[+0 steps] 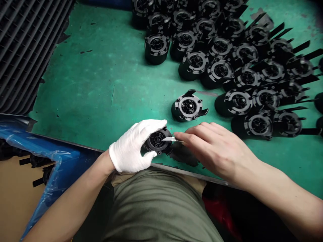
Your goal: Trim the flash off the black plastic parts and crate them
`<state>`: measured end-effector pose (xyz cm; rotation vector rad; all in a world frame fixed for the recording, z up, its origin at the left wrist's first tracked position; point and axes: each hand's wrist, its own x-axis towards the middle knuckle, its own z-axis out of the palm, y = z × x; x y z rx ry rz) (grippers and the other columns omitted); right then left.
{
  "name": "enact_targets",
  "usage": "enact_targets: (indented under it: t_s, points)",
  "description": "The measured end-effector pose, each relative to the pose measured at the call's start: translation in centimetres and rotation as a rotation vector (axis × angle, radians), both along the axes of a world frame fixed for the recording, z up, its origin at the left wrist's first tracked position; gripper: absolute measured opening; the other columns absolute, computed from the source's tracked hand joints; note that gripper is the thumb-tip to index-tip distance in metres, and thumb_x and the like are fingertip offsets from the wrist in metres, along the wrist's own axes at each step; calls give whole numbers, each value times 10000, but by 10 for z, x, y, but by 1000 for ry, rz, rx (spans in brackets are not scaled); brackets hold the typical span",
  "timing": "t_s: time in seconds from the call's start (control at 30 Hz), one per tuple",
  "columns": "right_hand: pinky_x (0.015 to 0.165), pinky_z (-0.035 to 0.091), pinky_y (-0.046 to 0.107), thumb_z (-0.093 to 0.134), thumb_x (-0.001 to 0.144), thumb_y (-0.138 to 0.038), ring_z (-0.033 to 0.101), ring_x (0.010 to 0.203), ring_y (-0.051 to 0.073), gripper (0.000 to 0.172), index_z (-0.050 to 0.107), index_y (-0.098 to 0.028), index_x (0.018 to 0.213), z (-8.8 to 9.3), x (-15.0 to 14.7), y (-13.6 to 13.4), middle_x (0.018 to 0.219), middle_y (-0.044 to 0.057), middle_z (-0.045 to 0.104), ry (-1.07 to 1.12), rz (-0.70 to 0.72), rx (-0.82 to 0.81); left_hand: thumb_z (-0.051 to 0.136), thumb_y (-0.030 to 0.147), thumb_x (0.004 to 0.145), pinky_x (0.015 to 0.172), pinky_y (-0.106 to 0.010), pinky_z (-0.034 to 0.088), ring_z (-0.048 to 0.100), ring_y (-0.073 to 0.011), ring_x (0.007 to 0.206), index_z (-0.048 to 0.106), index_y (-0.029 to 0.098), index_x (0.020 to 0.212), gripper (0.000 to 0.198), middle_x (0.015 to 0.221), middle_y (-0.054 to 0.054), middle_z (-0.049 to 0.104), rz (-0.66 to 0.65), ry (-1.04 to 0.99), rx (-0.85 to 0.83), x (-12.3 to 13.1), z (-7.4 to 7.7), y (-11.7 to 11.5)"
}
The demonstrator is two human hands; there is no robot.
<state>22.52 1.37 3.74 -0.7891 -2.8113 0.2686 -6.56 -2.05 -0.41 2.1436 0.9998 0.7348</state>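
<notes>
My left hand (136, 146), in a white glove, is wrapped round a black round plastic part (158, 140) near the table's front edge. The part's ribbed face, with a hub in its middle, is turned up towards me. My bare right hand (214, 148) grips a small knife (168, 138) whose pointed blade reaches over that face. Whether the blade touches the plastic I cannot tell. Just beyond my hands a similar black part (189, 107) stands alone, with two flaps sticking out of its rim.
Several rows of black round parts (220, 69) stand at the right and back of the green table (101, 77). A stack of black grid trays (27, 43) is at the far left. Below it, a blue bin (54, 156) lined with plastic film holds more black pieces.
</notes>
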Motion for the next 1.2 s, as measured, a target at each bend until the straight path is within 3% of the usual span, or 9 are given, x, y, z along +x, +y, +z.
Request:
enact_targets:
  t_s: [0.3, 0.67, 0.77, 0.9, 1.03, 1.2]
  points:
    - [728, 431, 320, 605, 1046, -174, 552, 817, 190, 234, 682, -138, 1264, -5, -2, -3, 958, 65, 655, -5, -25, 33, 845, 233, 765, 1204, -567, 489, 558, -354, 1427, 347, 187, 1600, 974, 1541, -201, 546, 1, 36, 23, -1, -6, 1]
    - [705, 408, 328, 535, 1034, -88, 540, 806, 198, 327, 643, -132, 1339, 1, -6, -5, 980, 87, 688, -55, 40, 50, 874, 264, 795, 1180, -556, 512, 592, -355, 1391, 365, 222, 1587, 943, 1507, -190, 578, 24, 23, 29, 0, -6, 2]
    - [732, 451, 326, 575, 1032, -121, 571, 828, 191, 296, 643, -151, 1319, 3, -3, -4, 996, 79, 694, -5, -9, 22, 918, 325, 773, 1182, -526, 513, 599, -345, 1380, 377, 220, 1575, 973, 1490, -183, 590, 43, 22, 33, 0, -9, 2]
    - [727, 479, 312, 626, 1013, -119, 606, 842, 184, 320, 623, -116, 1332, 8, -1, -12, 1021, 95, 697, 76, -80, -13, 954, 542, 710, 1142, -505, 539, 640, -350, 1315, 389, 231, 1560, 1067, 1426, -162, 616, 203, 21, 38, 10, -17, -4]
    - [705, 481, 295, 613, 1022, -114, 605, 808, 168, 318, 615, -115, 1340, 3, -4, -30, 1012, 84, 691, 107, -96, -119, 886, 649, 752, 1103, -535, 548, 637, -362, 1272, 333, 227, 1592, 1091, 1371, -175, 593, 397, 79, 176, 23, -16, -11]
    - [743, 495, 304, 640, 1001, -93, 628, 859, 179, 370, 604, -136, 1366, -3, 2, -34, 1059, 86, 701, 90, -164, -96, 943, 516, 723, 1068, -513, 560, 645, -358, 1241, 433, 230, 1492, 967, 1351, -164, 614, 203, 191, 170, 14, 0, -3]
